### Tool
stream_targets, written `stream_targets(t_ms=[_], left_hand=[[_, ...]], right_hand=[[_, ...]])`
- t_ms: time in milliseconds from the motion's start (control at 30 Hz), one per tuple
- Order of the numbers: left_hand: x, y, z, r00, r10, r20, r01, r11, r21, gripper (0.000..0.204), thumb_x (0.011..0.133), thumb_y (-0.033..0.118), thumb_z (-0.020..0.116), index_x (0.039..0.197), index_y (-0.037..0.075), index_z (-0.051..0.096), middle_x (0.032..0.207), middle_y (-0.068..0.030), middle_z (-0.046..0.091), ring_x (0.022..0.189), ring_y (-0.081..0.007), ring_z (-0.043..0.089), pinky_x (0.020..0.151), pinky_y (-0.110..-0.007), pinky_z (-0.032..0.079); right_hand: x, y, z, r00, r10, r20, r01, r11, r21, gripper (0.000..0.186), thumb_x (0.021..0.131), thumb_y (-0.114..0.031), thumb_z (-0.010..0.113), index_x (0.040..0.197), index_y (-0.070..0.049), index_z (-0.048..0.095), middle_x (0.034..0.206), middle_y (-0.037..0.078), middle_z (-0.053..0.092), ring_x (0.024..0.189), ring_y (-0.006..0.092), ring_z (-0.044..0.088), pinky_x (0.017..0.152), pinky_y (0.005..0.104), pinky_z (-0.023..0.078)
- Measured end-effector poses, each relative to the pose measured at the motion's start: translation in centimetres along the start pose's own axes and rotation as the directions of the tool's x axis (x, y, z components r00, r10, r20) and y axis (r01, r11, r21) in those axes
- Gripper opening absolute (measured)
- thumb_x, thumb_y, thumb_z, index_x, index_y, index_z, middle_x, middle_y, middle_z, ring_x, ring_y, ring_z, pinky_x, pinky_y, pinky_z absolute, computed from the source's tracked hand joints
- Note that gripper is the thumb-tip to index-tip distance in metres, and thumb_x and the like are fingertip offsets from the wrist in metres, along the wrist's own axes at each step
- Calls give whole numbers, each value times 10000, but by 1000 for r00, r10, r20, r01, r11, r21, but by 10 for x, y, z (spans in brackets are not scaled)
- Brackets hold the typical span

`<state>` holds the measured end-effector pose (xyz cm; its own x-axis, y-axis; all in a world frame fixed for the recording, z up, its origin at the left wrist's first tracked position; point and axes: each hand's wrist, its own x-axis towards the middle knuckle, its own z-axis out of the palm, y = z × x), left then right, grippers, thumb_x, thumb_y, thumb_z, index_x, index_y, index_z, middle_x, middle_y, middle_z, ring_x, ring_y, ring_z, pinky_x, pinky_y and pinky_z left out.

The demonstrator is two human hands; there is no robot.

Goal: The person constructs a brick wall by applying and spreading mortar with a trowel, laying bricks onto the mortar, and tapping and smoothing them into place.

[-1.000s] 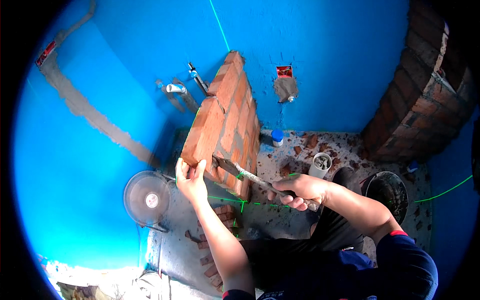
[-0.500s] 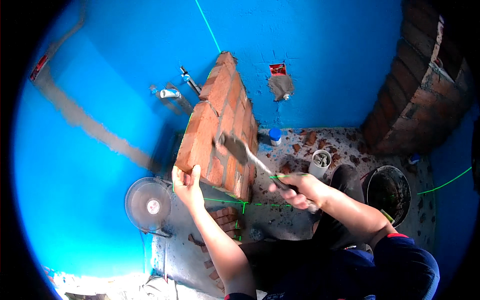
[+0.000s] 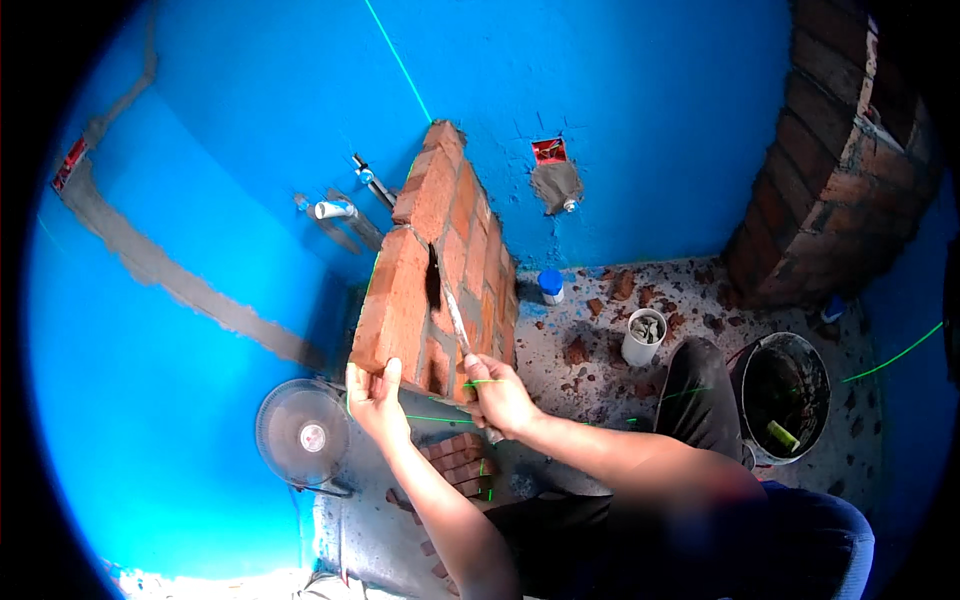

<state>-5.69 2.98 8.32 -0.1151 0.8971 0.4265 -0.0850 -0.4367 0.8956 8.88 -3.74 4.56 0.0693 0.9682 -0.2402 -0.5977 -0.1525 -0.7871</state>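
A short partition of red brick [image 3: 480, 260] juts from the blue wall in the middle, with grey mortar in its joints. My left hand [image 3: 380, 400] is closed on the lower near corner of an end brick [image 3: 395, 300], thumb and fingers at its edges. My right hand [image 3: 497, 398] grips the handle of a trowel [image 3: 450, 305], whose blade is turned nearly edge-on along the dark joint beside that brick. How far the blade sits in the joint I cannot tell.
A fan [image 3: 300, 430] stands left, stacked bricks [image 3: 458, 462] lie below the partition. A white cylinder of rubble [image 3: 644, 336], blue-lidded container [image 3: 551, 284] and bucket [image 3: 785, 395] stand right among debris. Pipes [image 3: 345, 210] leave the wall. Another brick structure [image 3: 815, 180] is at the right.
My right hand has moved left and down toward the partition, and the trowel has turned steeper, from showing its flat blade to nearly edge-on. My left hand stays on the brick.
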Motion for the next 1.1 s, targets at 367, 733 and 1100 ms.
stream_targets(t_ms=[367,733,1100], left_hand=[[-1,1,-3,998,-30,48,30,1000,-7,505,846,-104,662,1328,-78,513,1305,-150,587,1159,-213,585,1002,-340,465],[-1,2,-3,998,-21,59,22,1000,-12,505,851,-115,643,1336,-85,507,1309,-147,587,1164,-208,581,1007,-333,459],[0,0,-4,998,-6,61,8,999,-33,471,838,-41,720,1278,-42,554,1215,-86,626,1088,-150,595,955,-284,466]], right_hand=[[-8,6,35,994,-109,4,108,985,-132,296,1055,-305,431,920,-44,466,623,28,472,430,129,460,391,296,410],[-45,5,-1,993,44,108,-44,999,-3,290,1055,-340,424,946,-74,456,662,-1,419,452,93,405,396,274,370],[3,-19,22,999,-25,26,23,995,93,326,1034,-359,481,1049,-34,501,687,15,470,477,105,443,422,273,395]])
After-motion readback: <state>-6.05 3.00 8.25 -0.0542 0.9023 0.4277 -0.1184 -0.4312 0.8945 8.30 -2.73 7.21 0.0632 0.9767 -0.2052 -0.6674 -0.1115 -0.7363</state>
